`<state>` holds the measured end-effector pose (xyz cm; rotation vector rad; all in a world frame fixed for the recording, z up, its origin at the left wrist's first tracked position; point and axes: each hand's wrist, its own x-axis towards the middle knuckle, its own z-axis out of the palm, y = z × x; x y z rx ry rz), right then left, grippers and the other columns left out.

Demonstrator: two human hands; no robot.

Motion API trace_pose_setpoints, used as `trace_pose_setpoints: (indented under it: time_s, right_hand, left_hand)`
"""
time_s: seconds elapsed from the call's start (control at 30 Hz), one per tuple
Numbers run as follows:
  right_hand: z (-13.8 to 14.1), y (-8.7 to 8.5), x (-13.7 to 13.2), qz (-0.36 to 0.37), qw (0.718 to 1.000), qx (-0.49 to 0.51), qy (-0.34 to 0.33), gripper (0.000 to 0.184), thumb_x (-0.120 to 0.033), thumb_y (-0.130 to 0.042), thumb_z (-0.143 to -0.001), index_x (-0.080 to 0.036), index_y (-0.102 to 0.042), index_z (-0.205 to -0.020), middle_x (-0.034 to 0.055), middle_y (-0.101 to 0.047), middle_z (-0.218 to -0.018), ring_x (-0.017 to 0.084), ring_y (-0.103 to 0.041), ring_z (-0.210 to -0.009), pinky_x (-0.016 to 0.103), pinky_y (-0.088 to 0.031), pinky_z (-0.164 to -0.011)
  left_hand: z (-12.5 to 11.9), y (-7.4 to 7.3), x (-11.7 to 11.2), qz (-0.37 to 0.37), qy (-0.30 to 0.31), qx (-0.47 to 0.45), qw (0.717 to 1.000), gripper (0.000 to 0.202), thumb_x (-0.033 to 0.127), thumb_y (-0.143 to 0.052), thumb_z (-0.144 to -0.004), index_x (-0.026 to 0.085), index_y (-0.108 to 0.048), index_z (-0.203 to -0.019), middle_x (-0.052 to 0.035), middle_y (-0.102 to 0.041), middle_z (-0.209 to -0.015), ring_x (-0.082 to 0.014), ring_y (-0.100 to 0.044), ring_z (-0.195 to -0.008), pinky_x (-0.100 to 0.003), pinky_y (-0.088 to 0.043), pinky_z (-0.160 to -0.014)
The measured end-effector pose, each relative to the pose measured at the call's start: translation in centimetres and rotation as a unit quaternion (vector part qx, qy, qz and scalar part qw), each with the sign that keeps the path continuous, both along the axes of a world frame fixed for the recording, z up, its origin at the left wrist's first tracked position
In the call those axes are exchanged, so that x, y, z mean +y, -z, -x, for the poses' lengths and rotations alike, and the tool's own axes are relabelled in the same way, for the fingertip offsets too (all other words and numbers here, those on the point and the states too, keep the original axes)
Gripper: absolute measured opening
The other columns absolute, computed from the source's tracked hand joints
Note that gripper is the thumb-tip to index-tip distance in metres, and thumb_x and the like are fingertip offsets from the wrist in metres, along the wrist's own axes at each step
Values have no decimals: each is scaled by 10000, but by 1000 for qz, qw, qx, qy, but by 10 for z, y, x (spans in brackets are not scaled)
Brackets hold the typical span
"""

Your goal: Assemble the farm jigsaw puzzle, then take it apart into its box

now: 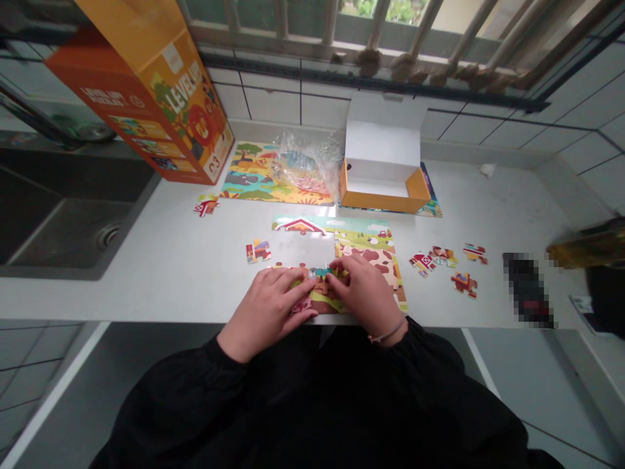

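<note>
Left hand (266, 312) and right hand (364, 293) both on the near edge of a part-built cardboard jigsaw (364, 251), lying on the white desk (493, 208). Farm scene, wavy interlocking edges, bare desk showing through the gap at centre.

Left fingers (293, 286) curled, tips on the pieces. Right fingers (339, 270) bent inward, tips nearly meeting the left ones around a small piece (319, 272). Hands mostly closed. Can't tell if that's a real pinch or just pressing down.

Loose pieces: a group (439, 264) right of the jigsaw, two more (258, 251) (207, 206) on its left. Behind it: a finished puzzle (254, 176) under a crumpled clear plastic bag (305, 163), and an open orange-and-white card box (383, 163) sitting on another puzzle (430, 208). Big orange box (146, 98) tilted at back left. Steel sink (73, 221) beside the desk. Beaded bracelet (388, 330) on right wrist.
</note>
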<state>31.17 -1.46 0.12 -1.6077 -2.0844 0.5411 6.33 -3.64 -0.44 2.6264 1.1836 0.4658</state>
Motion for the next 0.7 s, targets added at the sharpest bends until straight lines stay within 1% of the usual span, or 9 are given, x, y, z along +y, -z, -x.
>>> trace_pose_setpoints:
  time_s: [0.1, 0.2, 0.3, 0.37, 0.43, 0.53, 0.63, 0.7]
  right_hand:
    - [-8, -2, 3, -1, 1000, -4, 6, 74, -200, -773, -984, -201, -745, -1053, 95, -727, -1111, 244, -701, -1011, 375, -554, -903]
    - [-20, -8, 1, -24, 999, 16, 29, 64, -195, -713, -1024, -216, -754, -1069, 93, -740, -1154, 248, -719, -1066, 382, -561, -938]
    - [-30, -17, -10, -58, 997, 22, 40, 120, -206, -645, -1056, -223, -746, -1119, 92, -749, -1190, 248, -730, -1089, 369, -562, -925]
    - [-31, -20, -21, -64, 998, -1, 25, 173, -201, -601, -1067, -220, -743, -1164, 91, -750, -1173, 239, -735, -1045, 352, -557, -891]
    - [-29, -20, -32, -50, 998, -48, 3, 230, -193, -568, -1069, -218, -746, -1211, 86, -754, -1139, 225, -735, -975, 334, -544, -844]
    - [-24, -19, -44, 5, 991, -130, -37, 284, -185, -577, -1049, -244, -757, -1261, 60, -771, -1067, 205, -734, -884, 302, -505, -751]
    - [-21, -21, -46, 61, 979, -186, -60, 306, -172, -608, -1023, -285, -762, -1262, 30, -795, -1028, 192, -745, -863, 277, -472, -707]
    - [-21, -24, -45, 68, 976, -197, -60, 305, -184, -604, -1026, -289, -756, -1268, 33, -812, -1053, 190, -754, -873, 270, -471, -702]
  left_hand:
    - [-1, -1, 1, 2, -1, -1, 1000, 489, 468, -679, -1068, 278, -658, -1517, -127, -677, -1472, -347, -609, -1331, -557, -485, -1110]
    - [-1, -2, 1, 2, -3, -2, 1000, 487, 456, -693, -1059, 277, -661, -1511, -127, -676, -1473, -346, -608, -1329, -555, -483, -1108]
    - [-1, -2, 1, 3, -2, -3, 1000, 494, 462, -697, -1057, 284, -654, -1516, -125, -670, -1484, -344, -603, -1342, -551, -477, -1109]
    - [-1, -1, 0, 1, -3, -1, 1000, 498, 468, -691, -1060, 286, -648, -1522, -125, -667, -1490, -344, -600, -1347, -548, -472, -1114]
    - [-1, -1, 0, -2, -5, 2, 1000, 502, 466, -690, -1060, 283, -645, -1525, -128, -663, -1496, -348, -597, -1349, -551, -468, -1118]
    - [-1, 0, 0, -4, -5, 6, 1000, 510, 471, -690, -1059, 278, -644, -1529, -129, -660, -1503, -355, -592, -1354, -558, -467, -1122]
    - [-1, -1, 1, -1, -5, 5, 1000, 510, 473, -697, -1055, 278, -650, -1524, -129, -667, -1490, -355, -594, -1353, -558, -472, -1118]
    - [-1, -1, 1, -1, -6, 4, 1000, 506, 466, -705, -1050, 280, -655, -1518, -131, -670, -1484, -355, -597, -1350, -559, -474, -1118]
